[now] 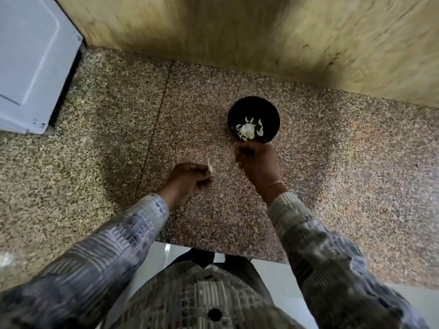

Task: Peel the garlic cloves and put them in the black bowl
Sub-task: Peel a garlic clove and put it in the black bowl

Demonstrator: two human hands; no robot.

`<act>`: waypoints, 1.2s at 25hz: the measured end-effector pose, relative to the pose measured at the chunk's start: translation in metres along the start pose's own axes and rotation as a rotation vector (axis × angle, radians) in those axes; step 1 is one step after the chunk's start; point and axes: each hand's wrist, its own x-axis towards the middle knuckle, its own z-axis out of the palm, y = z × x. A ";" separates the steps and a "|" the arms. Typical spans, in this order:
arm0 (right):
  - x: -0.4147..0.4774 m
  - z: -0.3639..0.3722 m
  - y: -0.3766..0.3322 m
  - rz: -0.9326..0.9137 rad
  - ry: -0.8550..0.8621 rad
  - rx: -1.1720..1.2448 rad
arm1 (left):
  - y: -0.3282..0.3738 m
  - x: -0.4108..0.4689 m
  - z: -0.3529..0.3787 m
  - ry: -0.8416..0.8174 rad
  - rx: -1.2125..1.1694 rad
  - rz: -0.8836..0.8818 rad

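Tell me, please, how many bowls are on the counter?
1. The black bowl sits on the speckled counter, just beyond the right hand, with garlic inside. None seems hidden.

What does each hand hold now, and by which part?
The left hand pinches a pale garlic sliver by its lower end. Whether the curled right hand holds anything cannot be told.

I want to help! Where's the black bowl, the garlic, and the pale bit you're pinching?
black bowl [253, 104]: head view, bare inner wall.
garlic [248, 130]: head view, heap's middle.
pale bit [209, 165]: head view, its middle.
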 end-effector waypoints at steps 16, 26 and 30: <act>-0.055 0.041 0.021 0.370 -0.217 0.756 | 0.003 -0.005 0.010 -0.080 -0.196 -0.121; -0.054 0.065 0.021 0.544 -0.213 0.632 | -0.009 0.003 -0.034 0.301 0.774 0.230; -0.061 0.065 0.012 0.576 -0.306 0.722 | -0.001 -0.009 -0.037 0.115 1.078 0.698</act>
